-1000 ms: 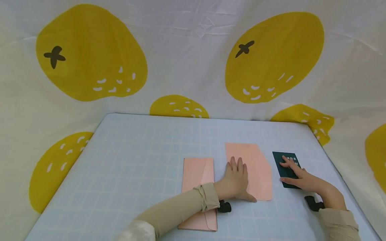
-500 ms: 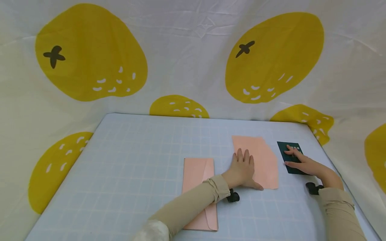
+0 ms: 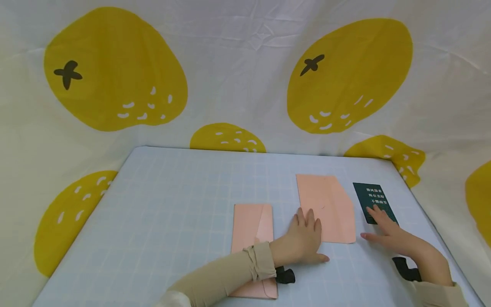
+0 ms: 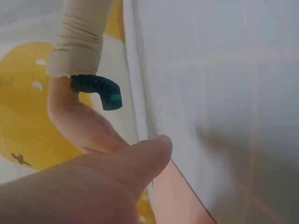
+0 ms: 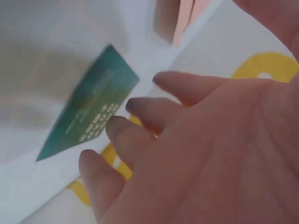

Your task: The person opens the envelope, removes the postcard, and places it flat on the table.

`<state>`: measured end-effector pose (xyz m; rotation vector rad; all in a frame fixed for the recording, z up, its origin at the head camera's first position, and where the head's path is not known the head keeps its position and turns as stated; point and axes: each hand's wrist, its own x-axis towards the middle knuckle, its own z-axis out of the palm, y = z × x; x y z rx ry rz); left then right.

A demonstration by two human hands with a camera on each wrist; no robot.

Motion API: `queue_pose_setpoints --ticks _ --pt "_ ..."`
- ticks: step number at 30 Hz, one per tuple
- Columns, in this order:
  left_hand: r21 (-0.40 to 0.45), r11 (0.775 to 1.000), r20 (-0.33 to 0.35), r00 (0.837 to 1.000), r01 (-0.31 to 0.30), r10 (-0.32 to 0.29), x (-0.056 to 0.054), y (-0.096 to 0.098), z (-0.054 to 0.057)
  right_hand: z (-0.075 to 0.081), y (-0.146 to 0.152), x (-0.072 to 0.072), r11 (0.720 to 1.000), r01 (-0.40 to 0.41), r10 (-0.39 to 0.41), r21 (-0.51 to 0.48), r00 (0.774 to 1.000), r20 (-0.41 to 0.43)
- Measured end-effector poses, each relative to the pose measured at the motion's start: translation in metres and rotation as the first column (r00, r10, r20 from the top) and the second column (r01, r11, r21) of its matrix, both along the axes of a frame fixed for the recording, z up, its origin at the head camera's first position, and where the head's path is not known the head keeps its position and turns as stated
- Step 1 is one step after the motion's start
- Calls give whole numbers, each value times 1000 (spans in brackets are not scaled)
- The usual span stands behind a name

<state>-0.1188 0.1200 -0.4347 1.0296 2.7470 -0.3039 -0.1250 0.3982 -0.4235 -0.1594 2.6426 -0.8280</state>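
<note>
A pink envelope (image 3: 326, 204) with its flap side spread flat lies right of centre in the head view. My left hand (image 3: 301, 241), fingers straight and spread, is over its near left corner. Whether the fingertips touch the paper, I cannot tell. Further right is a dark green card (image 3: 370, 202) with rows of pale print. Relaxed fingers of my right hand (image 3: 400, 241) hover at the card's near edge; in the right wrist view they appear apart from the card (image 5: 88, 107). Neither hand grips anything.
A second pink envelope (image 3: 245, 228), folded shut, lies partly under my left forearm. Black wrist cameras (image 3: 285, 275) hang below both wrists. The pale blue checked table (image 3: 172, 213) ends at a white cloth wall (image 3: 238, 64) printed with yellow fruit.
The spread envelope and green card first slid away from me under my hands. Since half a second ago both hands have drawn back towards me, leaving them in place.
</note>
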Motion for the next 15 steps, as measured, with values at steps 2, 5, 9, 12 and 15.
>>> queue_pose_setpoints --ticks 2,5,9,12,15 --pt "-6 1000 5 1000 8 -8 7 -2 0 -4 -5 4 999 1 -1 34 1000 -13" --pt "-18 1000 22 1000 17 -16 13 -2 -1 -12 -6 5 996 5 -4 90 1000 -13" --pt "-24 1000 58 998 10 -9 14 2 -6 -20 -3 3 991 10 -11 133 1000 12" --pt "-20 1000 69 998 1 0 12 5 -10 -24 1 0 990 2 -2 142 1000 1" --pt "-12 1000 71 998 1 -1 9 7 -12 -26 5 -5 989 -2 3 145 1000 -3"
